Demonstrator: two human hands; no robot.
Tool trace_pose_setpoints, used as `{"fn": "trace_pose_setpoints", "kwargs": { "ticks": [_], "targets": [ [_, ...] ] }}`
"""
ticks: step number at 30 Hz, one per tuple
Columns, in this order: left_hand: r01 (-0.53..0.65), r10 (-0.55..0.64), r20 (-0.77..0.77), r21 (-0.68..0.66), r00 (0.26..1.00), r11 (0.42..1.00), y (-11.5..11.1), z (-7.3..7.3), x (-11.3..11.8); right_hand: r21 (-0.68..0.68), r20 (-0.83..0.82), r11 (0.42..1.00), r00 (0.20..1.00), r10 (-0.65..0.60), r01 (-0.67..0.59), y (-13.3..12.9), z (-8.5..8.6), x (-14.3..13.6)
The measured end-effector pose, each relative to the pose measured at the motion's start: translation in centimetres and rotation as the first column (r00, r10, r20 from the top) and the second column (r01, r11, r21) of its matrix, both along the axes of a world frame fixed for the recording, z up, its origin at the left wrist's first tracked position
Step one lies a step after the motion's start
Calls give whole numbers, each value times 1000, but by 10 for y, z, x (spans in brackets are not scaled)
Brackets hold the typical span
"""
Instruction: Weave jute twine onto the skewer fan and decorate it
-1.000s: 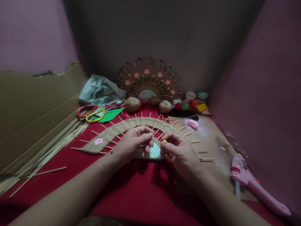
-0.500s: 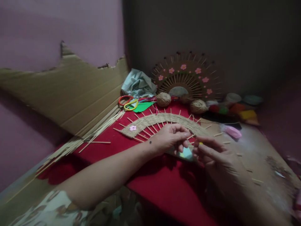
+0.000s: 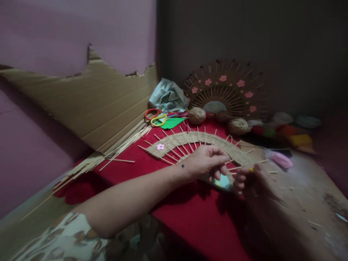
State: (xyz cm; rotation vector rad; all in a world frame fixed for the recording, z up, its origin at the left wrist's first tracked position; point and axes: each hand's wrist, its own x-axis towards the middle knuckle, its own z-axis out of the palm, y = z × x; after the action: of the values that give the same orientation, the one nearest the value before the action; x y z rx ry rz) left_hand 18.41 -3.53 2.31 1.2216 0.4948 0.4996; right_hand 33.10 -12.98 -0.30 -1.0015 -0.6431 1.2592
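Note:
A woven fan-shaped piece (image 3: 176,140) of thin sticks and tan twine lies on the red cloth, with a pink flower (image 3: 160,146) stuck near its left end. Over its middle is my left hand (image 3: 208,163), thumb and fingertips pinched together; what they hold, if anything, is too small to see. My right hand (image 3: 252,181), dark and blurred, is beside the fan's right side. Between its fingertips shows a small yellow bit (image 3: 251,169). A pale blue-green piece (image 3: 222,182) at the fan's base is partly hidden below my hands.
A finished-looking fan with pink flowers (image 3: 223,78) stands behind. Nearby lie twine balls (image 3: 197,115), scissors (image 3: 157,119), green sheet (image 3: 172,123) and crumpled cloth (image 3: 168,96). Loose sticks (image 3: 84,166) lie left beside cardboard (image 3: 108,98); a pink object (image 3: 282,159) lies right.
My right hand has moved away from my left, turning its fingertips up with the yellow bit. My left hand keeps its pinch. The whole view has shifted slightly.

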Motion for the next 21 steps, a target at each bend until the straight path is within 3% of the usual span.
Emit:
{"fn": "trace_pose_setpoints", "kwargs": {
  "ticks": [4, 15, 21],
  "targets": [
    [-5, 5, -23, 2, 1000, 1000, -1, 1, 0, 71, 55, 997, 998, -15, 11, 1, 3, -1],
    [-25, 25, -26, 11, 999, 1000, -2, 4, -1, -4, 77, 999, 996, -33, 34, -1, 1, 0],
    [-38, 38, -38, 5, 999, 999, -3, 8, -2, 81, 55, 997, 998, -19, 15, 1, 2, -4]
  ]
}}
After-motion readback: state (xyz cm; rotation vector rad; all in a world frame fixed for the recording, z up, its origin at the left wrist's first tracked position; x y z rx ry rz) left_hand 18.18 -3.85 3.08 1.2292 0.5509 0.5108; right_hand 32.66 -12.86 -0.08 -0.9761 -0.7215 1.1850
